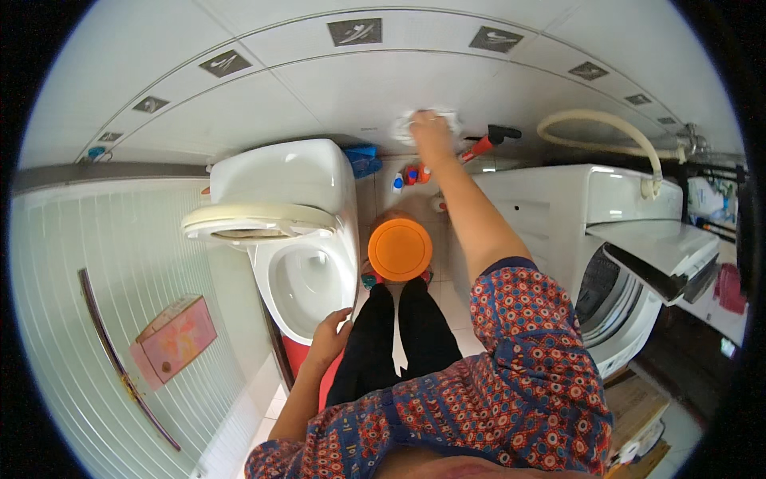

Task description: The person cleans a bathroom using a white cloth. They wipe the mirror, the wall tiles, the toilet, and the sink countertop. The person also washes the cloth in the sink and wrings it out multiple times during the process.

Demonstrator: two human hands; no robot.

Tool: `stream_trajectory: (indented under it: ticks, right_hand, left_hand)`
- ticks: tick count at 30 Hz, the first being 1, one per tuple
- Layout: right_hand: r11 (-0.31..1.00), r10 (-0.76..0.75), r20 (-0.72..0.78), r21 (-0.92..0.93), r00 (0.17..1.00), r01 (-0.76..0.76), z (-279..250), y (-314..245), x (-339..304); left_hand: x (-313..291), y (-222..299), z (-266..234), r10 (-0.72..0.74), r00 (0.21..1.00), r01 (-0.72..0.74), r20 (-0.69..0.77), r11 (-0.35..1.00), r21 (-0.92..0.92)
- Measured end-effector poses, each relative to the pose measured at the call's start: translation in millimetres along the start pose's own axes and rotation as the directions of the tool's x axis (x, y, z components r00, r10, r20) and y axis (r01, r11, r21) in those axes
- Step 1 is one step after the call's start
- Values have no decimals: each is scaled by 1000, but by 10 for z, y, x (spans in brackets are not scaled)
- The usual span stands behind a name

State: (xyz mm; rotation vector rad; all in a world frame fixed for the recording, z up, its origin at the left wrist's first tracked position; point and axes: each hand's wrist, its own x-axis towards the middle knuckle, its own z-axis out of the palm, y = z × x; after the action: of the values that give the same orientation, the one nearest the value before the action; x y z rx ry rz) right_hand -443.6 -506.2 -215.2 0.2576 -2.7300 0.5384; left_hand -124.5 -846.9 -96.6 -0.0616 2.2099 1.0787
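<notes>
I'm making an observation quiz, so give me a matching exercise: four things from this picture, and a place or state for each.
1. Right hand
2. Left hand
3. Toilet seat
4. Pale hose

A. Beside the toilet bowl
B. Joined to the washing machine
C. On a white cloth or tissue against the wall
D. Tipped up

Pairs: 1-C; 2-A; 3-D; 4-B

Head-worn fisheye, close above patterned shirt [527, 351], facing down toward tiled wall [359, 88].
</notes>
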Motion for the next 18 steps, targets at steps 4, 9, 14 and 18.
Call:
stream_trajectory:
  ticks: [4, 9, 14, 18]
  right_hand:
    - [622, 718, -319, 691, 618, -367, -712, -145, 75]
    - [976, 210, -790, 203, 576, -78, -2073, -647, 741]
    - [990, 139, -444, 66, 885, -122, -453, -441, 204]
    - [587, 754, -201, 633, 625, -505, -138, 9, -277]
  left_hand:
    - [-331, -507, -73, -174, 979, 167, -107, 983, -74]
    - [-297, -494, -145, -179, 984, 179, 12, 983, -29]
    - [-99, -423, -145, -179, 982, 181, 65, 983, -20]
    - [-176, -594, -162, -196, 978, 194, 64, 980, 45]
